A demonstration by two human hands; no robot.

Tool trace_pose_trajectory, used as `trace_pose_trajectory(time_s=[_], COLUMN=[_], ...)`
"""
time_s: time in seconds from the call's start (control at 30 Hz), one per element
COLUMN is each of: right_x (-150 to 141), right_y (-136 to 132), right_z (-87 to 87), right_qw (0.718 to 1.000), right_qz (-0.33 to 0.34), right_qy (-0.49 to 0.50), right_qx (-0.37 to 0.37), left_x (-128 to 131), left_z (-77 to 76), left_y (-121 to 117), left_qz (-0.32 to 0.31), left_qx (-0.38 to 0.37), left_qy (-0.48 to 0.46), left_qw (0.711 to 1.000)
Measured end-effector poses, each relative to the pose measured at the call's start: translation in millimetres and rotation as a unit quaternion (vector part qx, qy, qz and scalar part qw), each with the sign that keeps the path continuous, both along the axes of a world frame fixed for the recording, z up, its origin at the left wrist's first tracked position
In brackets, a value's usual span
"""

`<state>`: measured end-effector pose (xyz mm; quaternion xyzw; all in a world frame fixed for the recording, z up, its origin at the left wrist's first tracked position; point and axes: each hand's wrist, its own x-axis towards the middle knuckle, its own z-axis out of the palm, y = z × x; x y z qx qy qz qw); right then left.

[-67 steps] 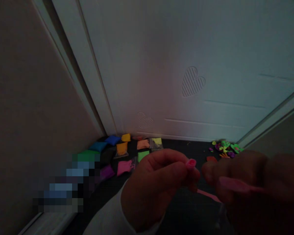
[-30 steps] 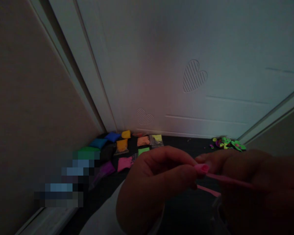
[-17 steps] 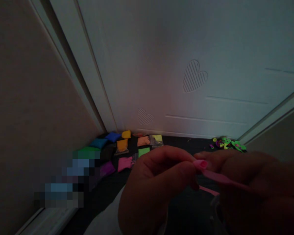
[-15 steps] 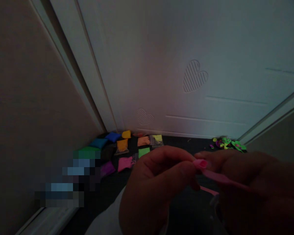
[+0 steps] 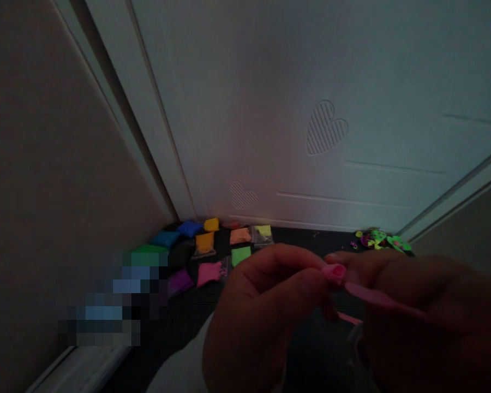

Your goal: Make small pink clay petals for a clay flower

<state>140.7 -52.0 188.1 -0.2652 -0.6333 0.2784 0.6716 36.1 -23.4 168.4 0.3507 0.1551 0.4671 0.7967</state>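
The scene is dim. My left hand [image 5: 262, 305], in a white sleeve, pinches a small pink lump of clay [image 5: 334, 271] between thumb and forefinger. My right hand [image 5: 417, 316] is closed round a thin pink tool [image 5: 376, 297], and the tool's tip touches the lump. Both hands meet low in the middle of the view, above a dark mat [image 5: 303, 240]. A second pink strip [image 5: 347, 317] shows just below the hands.
Several small bags of coloured clay [image 5: 207, 251] lie on the dark mat by a white door [image 5: 311, 109] with heart patterns. A cluster of green, yellow and purple clay shapes [image 5: 378, 240] sits at the right. A beige wall stands left.
My hands were slightly apart at first; my right hand then brought the pink tool to the lump in my left fingers. Since then both have stayed almost still.
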Motion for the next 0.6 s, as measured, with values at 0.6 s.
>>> trace_pose_trajectory(time_s=[0.6], right_x=[2.1], right_y=[-0.7], right_z=[-0.7], right_qw=[0.999], right_qz=[-0.036], right_qy=[-0.029], right_qx=[0.006], left_x=[2.3], left_z=[5.3], left_y=[-9.2], left_qz=[0.111], left_qx=[0.029], left_qy=[0.020], left_qw=[0.993])
